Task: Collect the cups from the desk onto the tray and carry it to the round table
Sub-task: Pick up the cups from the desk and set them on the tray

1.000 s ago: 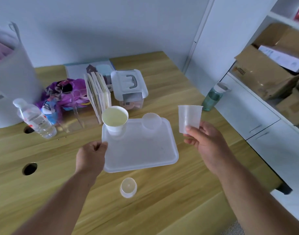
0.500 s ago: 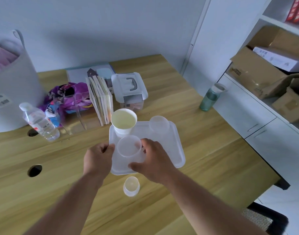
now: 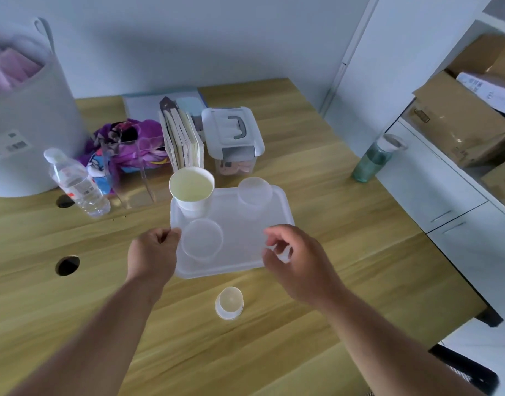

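A translucent white tray (image 3: 239,227) lies on the wooden desk (image 3: 331,224). On it stand a white paper cup (image 3: 191,190) at the back left, a clear plastic cup (image 3: 254,192) at the back right and another clear cup (image 3: 202,240) at the front left. A small clear cup (image 3: 229,302) lies on its side on the desk in front of the tray. My left hand (image 3: 152,254) pinches the tray's left edge. My right hand (image 3: 295,262) hovers over the tray's front right corner, fingers apart and holding nothing.
Behind the tray stand a lidded plastic box (image 3: 234,140), a row of books (image 3: 182,141), a clear organiser with purple cloth (image 3: 131,155) and a water bottle (image 3: 75,182). A grey basket (image 3: 25,115) is at far left. A green bottle (image 3: 375,158) stands near the desk's right edge.
My right hand carried a clear cup from the right, set it on the tray's front left, then let go and moved right. My left hand stayed on the tray's edge.
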`<move>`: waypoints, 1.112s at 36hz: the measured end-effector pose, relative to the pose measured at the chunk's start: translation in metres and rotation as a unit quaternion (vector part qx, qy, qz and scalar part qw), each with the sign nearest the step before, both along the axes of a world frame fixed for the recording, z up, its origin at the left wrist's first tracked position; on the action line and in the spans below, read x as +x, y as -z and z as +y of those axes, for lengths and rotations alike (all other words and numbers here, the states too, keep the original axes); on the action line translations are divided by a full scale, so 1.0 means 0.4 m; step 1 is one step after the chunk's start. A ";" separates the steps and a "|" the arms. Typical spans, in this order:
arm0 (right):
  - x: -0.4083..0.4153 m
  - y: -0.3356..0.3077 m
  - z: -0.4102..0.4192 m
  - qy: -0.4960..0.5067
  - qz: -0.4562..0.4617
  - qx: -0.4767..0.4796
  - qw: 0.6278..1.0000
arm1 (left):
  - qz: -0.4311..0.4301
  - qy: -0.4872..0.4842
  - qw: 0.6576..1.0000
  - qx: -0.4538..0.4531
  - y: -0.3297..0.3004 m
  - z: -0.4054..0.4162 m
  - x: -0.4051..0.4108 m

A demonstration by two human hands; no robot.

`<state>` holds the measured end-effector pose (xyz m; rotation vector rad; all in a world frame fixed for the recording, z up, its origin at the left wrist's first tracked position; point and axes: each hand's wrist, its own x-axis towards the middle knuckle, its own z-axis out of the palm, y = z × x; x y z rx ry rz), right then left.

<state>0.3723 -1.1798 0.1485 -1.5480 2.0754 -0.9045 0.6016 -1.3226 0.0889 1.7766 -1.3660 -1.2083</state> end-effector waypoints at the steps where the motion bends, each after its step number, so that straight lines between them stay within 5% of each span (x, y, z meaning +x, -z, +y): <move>1: -0.016 0.010 0.004 0.033 -0.008 -0.017 0.999 | 0.000 -0.005 1.000 -0.001 0.005 -0.006 0.006; 6: -0.089 0.055 -0.003 0.187 -0.024 -0.052 0.981 | -0.014 -0.027 1.000 -0.005 0.018 -0.033 0.034; 11: -0.120 0.124 -0.038 0.247 -0.050 0.054 0.966 | -0.022 -0.042 0.999 -0.012 0.022 -0.056 0.063; 19: -0.090 0.231 -0.117 0.041 -0.030 0.289 0.956 | -0.033 -0.052 0.998 -0.021 0.033 -0.080 0.085; 28: -0.023 0.282 -0.164 0.003 0.095 0.261 0.961 | -0.039 -0.060 0.997 -0.002 0.062 -0.092 0.096; 40: -0.126 0.172 -0.107 0.118 0.065 0.246 0.960 | -0.045 -0.029 0.999 -0.011 0.042 -0.077 0.072</move>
